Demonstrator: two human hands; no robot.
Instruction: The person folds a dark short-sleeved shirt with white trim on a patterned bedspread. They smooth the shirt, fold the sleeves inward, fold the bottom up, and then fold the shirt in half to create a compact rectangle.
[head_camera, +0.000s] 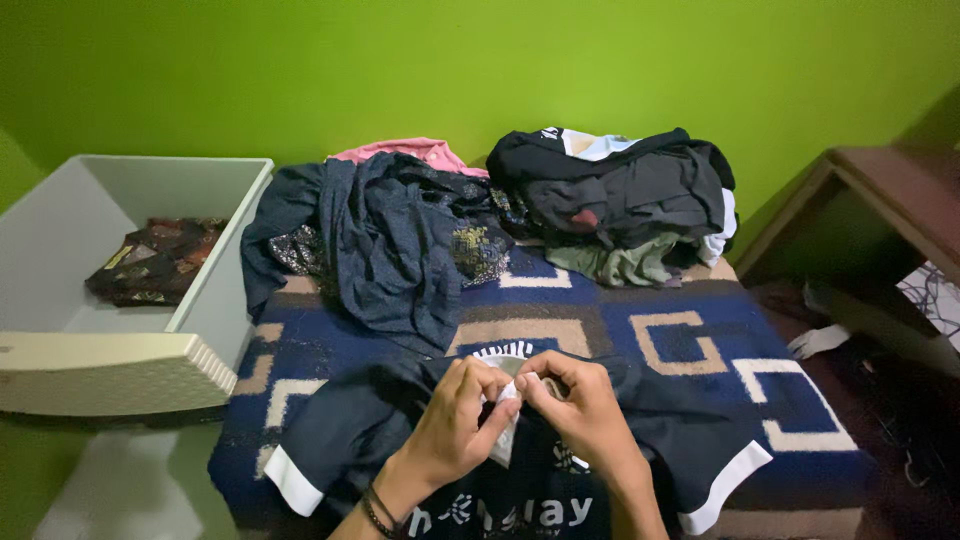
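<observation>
Your left hand (455, 420) and right hand (580, 415) meet, fingers pinching the white neck label (505, 420) of a dark navy white-cuffed T-shirt (690, 440). Shirt lies flat on the blue patterned rug (690, 340), nearest you. Wrists bent inward, thumbs up top.

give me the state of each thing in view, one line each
left hand: pinching the shirt's neck label
right hand: pinching the same label
dark shirt: spread flat on the rug, white-cuffed sleeves out
drawer: pulled out, one folded patterned cloth inside
blue garment pile: crumpled, unfolded
black pile: heaped, unfolded
rug: laid flat
</observation>
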